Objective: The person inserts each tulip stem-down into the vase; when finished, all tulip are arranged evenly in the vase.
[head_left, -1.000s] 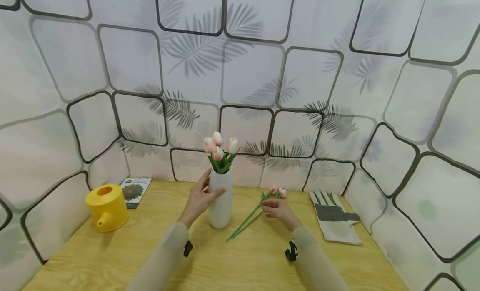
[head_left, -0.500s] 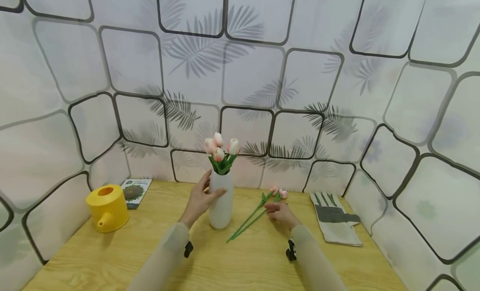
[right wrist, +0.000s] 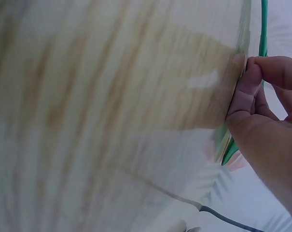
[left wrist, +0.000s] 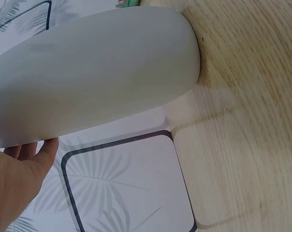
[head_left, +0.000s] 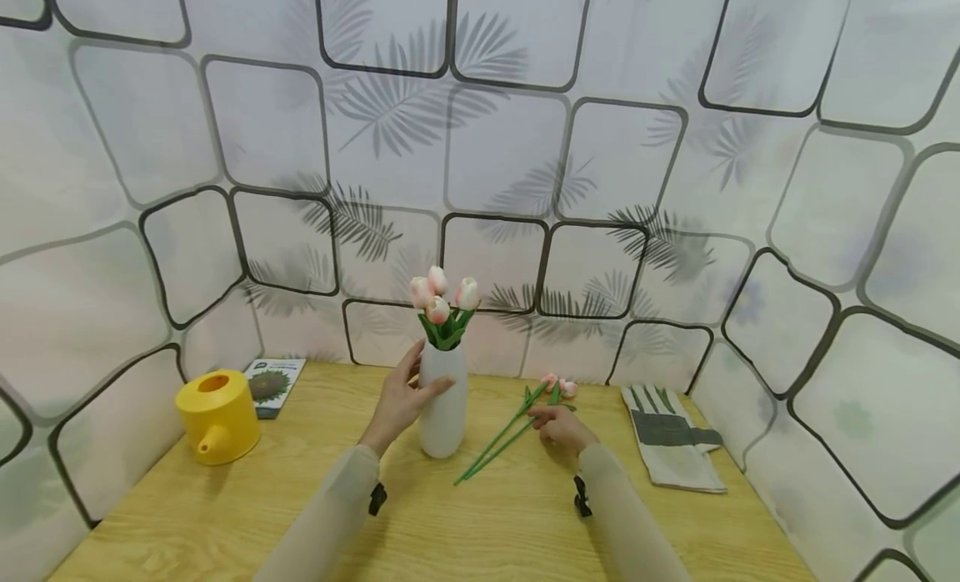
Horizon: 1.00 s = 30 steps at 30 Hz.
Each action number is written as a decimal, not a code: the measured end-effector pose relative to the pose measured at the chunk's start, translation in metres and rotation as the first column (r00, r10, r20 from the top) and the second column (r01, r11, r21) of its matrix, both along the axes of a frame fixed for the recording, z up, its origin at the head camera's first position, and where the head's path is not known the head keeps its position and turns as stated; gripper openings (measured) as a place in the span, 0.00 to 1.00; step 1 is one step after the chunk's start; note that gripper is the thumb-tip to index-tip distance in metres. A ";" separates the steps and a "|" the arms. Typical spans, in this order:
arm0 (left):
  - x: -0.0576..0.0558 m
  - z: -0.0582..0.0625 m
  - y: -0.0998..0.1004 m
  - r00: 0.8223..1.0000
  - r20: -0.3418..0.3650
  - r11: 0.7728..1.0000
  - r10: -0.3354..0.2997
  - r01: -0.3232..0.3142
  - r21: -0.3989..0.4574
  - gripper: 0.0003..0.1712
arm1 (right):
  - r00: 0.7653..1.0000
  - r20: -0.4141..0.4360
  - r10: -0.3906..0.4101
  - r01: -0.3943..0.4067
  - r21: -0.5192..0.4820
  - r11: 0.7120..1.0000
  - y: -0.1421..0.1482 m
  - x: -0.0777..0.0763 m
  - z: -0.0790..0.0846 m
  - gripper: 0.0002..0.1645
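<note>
A tall white vase (head_left: 442, 411) stands upright on the table with several pink-and-white tulips (head_left: 438, 303) in it. My left hand (head_left: 399, 405) holds the vase's left side, thumb across the front and fingers behind; in the left wrist view the vase (left wrist: 102, 72) fills the upper left. To its right, two tulips (head_left: 568, 389) lie with their green stems slanting toward me. My right hand (head_left: 562, 428) is down at the right-hand tulip, thumb and fingertips together at its stem (right wrist: 264, 29). The fingers partly hide that stem.
A yellow watering can (head_left: 217, 419) stands at the left, with a seed packet showing a flower picture (head_left: 270, 384) behind it. Grey-and-white gloves (head_left: 671, 440) lie at the right. Patterned curtain walls (head_left: 495, 265) border the wooden table (head_left: 480, 540).
My right hand has shifted slightly right and down onto the right-hand tulip's stem, its fingers more curled. The left hand keeps its place on the vase.
</note>
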<state>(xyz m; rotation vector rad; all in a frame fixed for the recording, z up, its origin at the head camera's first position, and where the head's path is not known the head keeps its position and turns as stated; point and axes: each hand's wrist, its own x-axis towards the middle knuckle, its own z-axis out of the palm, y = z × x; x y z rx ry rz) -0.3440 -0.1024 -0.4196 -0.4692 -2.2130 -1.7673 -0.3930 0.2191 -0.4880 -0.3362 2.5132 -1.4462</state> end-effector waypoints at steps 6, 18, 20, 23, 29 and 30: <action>0.001 0.000 -0.001 1.000 -0.004 1.000 0.015 -0.015 0.013 0.51 | 1.000 0.003 0.024 -0.024 0.033 0.999 -0.002 -0.002 0.003 0.35; 0.000 -0.003 0.001 1.000 -0.002 1.000 0.013 -0.013 0.000 0.52 | 0.997 0.064 -0.047 0.056 -0.150 0.987 0.009 0.004 0.000 0.28; -0.001 -0.003 0.000 1.000 0.003 1.000 0.012 -0.012 -0.003 0.52 | 0.994 0.077 -0.075 0.089 -0.192 0.977 0.007 0.006 0.001 0.27; -0.002 -0.003 -0.001 1.000 0.002 1.000 0.019 -0.019 -0.005 0.53 | 0.989 0.066 -0.129 0.141 -0.220 0.965 0.003 0.008 0.003 0.27; 0.001 0.002 0.000 1.000 0.017 1.000 0.011 -0.011 0.012 0.51 | 0.946 0.052 -0.319 0.315 -0.369 0.874 -0.007 0.007 0.006 0.25; 0.001 0.001 0.001 1.000 0.022 1.000 0.008 -0.008 0.017 0.51 | 0.940 0.057 -0.336 0.329 -0.407 0.852 -0.008 0.007 0.007 0.25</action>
